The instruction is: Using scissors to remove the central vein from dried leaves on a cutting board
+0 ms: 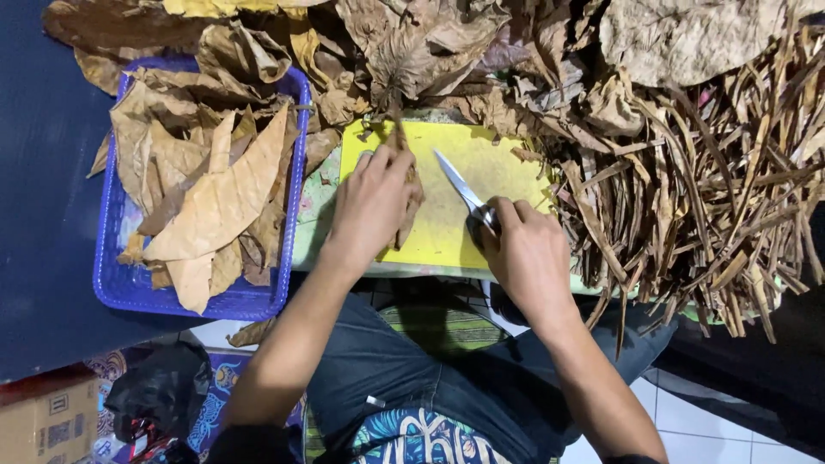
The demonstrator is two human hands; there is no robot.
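My left hand (371,206) presses down on a dried brown leaf (404,129) lying across a yellow cutting board (481,163). My right hand (526,253) grips a knife (458,182) by its handle, with the blade pointing up and to the left over the board, just right of my left hand. The leaf's lower part runs under my left fingers and is mostly hidden. The blade's tip is close to the leaf but I cannot tell if it touches.
A blue plastic basket (120,288) at the left holds several flat dried leaves. A heap of crumpled dried leaves (447,43) lies behind the board. A pile of brown leaf stems (722,198) fills the right side. A dark tabletop (43,215) lies left of the basket.
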